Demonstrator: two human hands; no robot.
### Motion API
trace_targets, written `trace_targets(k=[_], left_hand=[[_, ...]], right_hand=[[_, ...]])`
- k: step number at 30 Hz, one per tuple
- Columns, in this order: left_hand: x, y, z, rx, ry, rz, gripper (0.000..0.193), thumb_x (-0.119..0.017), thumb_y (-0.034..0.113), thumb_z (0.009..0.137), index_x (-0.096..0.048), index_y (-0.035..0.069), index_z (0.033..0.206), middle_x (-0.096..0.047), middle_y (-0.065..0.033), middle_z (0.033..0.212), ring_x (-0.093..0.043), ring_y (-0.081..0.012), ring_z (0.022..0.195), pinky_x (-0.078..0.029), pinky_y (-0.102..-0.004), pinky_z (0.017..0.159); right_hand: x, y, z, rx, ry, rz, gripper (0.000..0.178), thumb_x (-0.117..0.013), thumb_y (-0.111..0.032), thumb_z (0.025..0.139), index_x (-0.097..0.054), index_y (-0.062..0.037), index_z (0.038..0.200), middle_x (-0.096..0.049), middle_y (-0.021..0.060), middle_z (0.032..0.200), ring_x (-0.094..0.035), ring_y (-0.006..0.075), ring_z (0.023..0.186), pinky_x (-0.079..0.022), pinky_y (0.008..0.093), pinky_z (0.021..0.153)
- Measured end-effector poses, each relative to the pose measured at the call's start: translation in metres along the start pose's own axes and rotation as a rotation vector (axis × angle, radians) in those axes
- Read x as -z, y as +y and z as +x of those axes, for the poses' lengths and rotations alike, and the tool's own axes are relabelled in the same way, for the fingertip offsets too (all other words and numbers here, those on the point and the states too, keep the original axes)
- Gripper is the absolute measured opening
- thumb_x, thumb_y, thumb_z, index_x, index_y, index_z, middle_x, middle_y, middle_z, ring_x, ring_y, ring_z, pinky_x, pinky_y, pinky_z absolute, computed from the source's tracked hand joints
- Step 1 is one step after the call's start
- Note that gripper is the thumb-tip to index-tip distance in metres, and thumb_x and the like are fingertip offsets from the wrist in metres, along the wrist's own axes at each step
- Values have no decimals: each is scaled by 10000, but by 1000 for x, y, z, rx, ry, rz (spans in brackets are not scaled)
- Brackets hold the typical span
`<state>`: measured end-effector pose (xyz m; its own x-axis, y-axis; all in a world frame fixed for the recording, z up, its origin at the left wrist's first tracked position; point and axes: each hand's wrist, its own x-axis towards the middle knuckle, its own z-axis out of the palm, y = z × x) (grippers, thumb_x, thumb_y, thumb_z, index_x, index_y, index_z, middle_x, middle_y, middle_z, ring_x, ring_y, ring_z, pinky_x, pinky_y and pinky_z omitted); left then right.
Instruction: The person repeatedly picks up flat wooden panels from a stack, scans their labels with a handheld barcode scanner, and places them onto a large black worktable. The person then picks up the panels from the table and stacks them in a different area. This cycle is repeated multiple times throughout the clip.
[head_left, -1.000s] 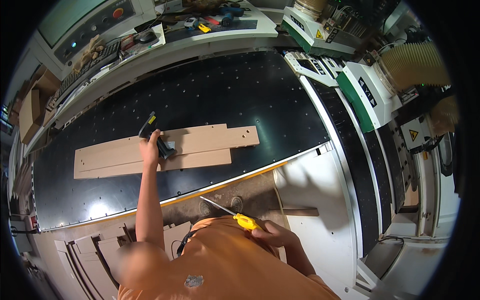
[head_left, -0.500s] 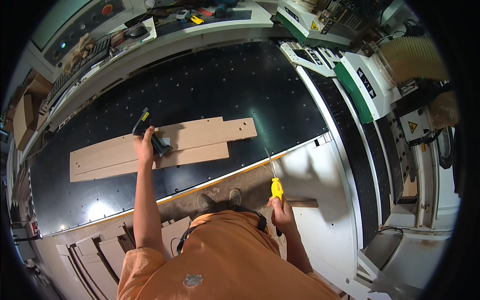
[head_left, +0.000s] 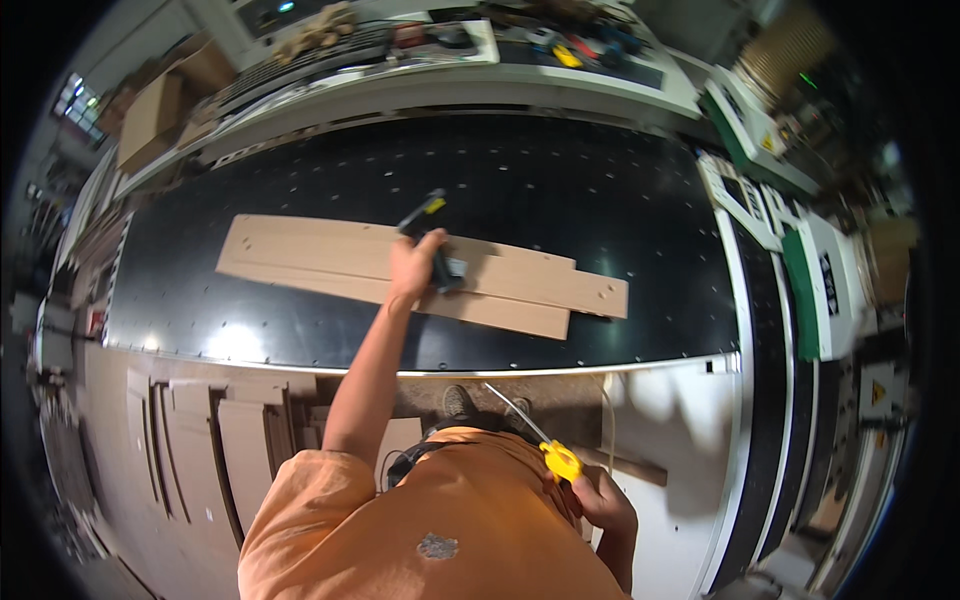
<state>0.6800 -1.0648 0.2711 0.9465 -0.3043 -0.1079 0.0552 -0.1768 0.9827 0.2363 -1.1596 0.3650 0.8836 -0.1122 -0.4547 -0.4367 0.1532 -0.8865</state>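
My left hand (head_left: 414, 262) is closed round a black pistol-shaped hand tool (head_left: 444, 270) with a yellow mark near its upper end. It is over the middle of light brown wooden boards (head_left: 330, 247), which lie side by side and have small holes near their ends. I cannot tell whether the tool touches the wood. At my right side, my right hand (head_left: 604, 499) grips a yellow air blow gun (head_left: 562, 460). Its long thin metal nozzle points up and left, toward the table's near edge. Part of the gun's handle is hidden by my fingers.
The boards lie on a black machine bed (head_left: 300, 320) dotted with small holes. A white and green machine gantry (head_left: 810, 285) stands on the right. Panels (head_left: 245, 440) lean at lower left. Tools lie on the far ledge (head_left: 600, 85), and a cardboard box (head_left: 150, 122) sits far left.
The view has turned, so the bed and boards appear further right. My left hand keeps the black tool over the boards. The blow gun's nozzle has swung from pointing up to pointing up-left.
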Motion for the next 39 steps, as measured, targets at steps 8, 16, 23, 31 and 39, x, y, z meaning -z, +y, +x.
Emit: trace_targets(k=[8, 16, 23, 31, 39], left_hand=[[3, -3, 5, 6, 28, 137, 471, -728, 385, 803, -679, -82, 762, -611, -71, 629, -570, -140, 605, -459, -350, 569], [1, -4, 2, 22, -18, -97, 401, -734, 371, 853, -706, -23, 920, -655, -52, 758, -587, -121, 674, -477, -310, 613], [6, -3, 8, 22, -32, -70, 401, -738, 376, 829, -726, -24, 808, -636, -35, 693, -584, -117, 623, -457, -280, 589], [50, -10, -71, 68, 2, -304, 340, -637, 318, 913, -632, -18, 959, -680, -106, 820, -628, -151, 656, -492, -264, 564], [28, -27, -152, 216, 32, -189, 360, -669, 378, 876, -657, 25, 808, -719, -106, 819, -547, -99, 482, -345, -239, 383]], right_hand=[[13, -3, 4, 32, -195, 45, 661, -409, -582, 1025, -616, 44, 1067, -520, -17, 591, -426, 69, 463, -336, 245, 462], [94, 104, 63, 115, 1328, 145, 600, -321, -565, 1063, -569, -20, 1021, -557, 61, 701, -430, 90, 430, -358, 244, 383], [166, 253, 189, 323, 833, 925, 288, -572, -316, 1006, -566, -76, 1165, -647, 98, 1006, -631, 225, 834, -513, 319, 680], [116, 110, 125, 249, 1011, -519, 300, -707, -111, 888, -638, 4, 1156, -671, 191, 1053, -665, 328, 965, -510, 412, 897], [161, -32, 209, 461, 446, -1474, 670, -644, 6, 772, -463, -18, 1417, -451, 140, 1434, -427, 328, 1331, -401, 435, 1092]])
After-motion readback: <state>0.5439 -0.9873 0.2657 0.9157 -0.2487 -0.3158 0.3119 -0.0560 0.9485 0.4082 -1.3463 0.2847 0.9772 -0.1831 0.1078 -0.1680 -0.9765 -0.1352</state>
